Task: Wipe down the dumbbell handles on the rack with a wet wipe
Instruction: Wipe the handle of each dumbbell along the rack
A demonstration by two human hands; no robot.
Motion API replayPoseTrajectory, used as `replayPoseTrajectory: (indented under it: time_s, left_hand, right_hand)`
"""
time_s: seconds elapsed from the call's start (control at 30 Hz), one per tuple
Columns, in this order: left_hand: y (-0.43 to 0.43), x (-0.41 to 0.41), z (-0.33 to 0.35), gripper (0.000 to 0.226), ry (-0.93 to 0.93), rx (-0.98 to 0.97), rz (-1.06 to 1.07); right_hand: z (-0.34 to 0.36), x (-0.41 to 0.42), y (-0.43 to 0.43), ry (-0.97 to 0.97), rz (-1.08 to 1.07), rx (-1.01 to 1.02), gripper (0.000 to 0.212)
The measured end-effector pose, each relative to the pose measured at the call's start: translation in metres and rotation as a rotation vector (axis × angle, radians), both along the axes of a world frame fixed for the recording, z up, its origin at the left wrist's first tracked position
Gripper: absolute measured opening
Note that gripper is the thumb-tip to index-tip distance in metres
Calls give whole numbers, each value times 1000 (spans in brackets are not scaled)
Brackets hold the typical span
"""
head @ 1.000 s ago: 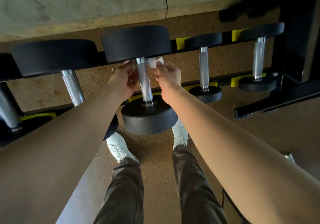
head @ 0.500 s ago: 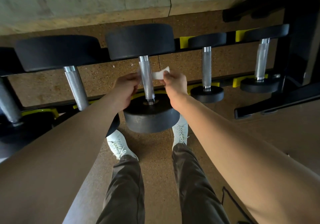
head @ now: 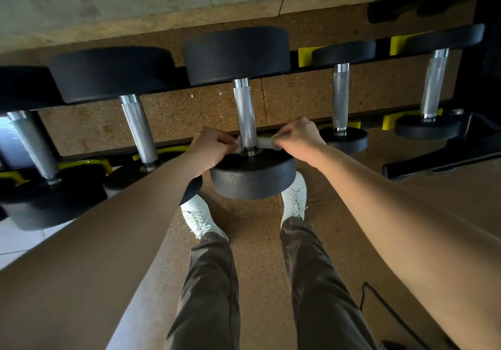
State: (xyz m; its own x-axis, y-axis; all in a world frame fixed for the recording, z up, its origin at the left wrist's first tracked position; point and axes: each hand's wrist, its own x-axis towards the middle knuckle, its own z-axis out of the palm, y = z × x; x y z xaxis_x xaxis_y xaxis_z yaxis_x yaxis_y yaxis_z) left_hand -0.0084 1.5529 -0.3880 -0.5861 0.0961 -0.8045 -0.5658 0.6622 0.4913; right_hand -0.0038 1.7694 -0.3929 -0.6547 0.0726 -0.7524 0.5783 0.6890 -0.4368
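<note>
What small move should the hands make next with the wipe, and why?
Probably slide the wet wipe up the handle toward the far head. The left hand and right hand pinch its ends, looped round the handle's lowest part just above the near head, so no room remains downward.

1 head-worn wide-angle view, steeply down, close above the rack (head: 474,100).
</note>
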Motion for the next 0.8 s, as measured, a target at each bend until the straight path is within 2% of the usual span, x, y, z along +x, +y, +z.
replayPoseTrajectory:
  time_s: [0.13,0.3,0.47,0.6,0.73,0.8]
  left_hand:
    - [-20,-3,17,12,-49,24,-44]
    - [-7,-1,14,9,-4,11,-151]
    - [8,-3,2,13,34,-80,-198]
    - [-13,0,20,2,-36,67,-185]
    - [-23,5,32,17,-96,213,-15]
    - [-23,8,39,22,-104,347,99]
  right_hand:
    - [2,-1,-19,-23,105,-64,17]
    - [6,0,-11,33,169,-9,6]
    - [17,4,-5,96,346,42,20]
    - [13,7,-23,95,371,62,18]
    - [14,4,-34,-15,411,118,25]
    - [21,8,-36,65,387,156,24]
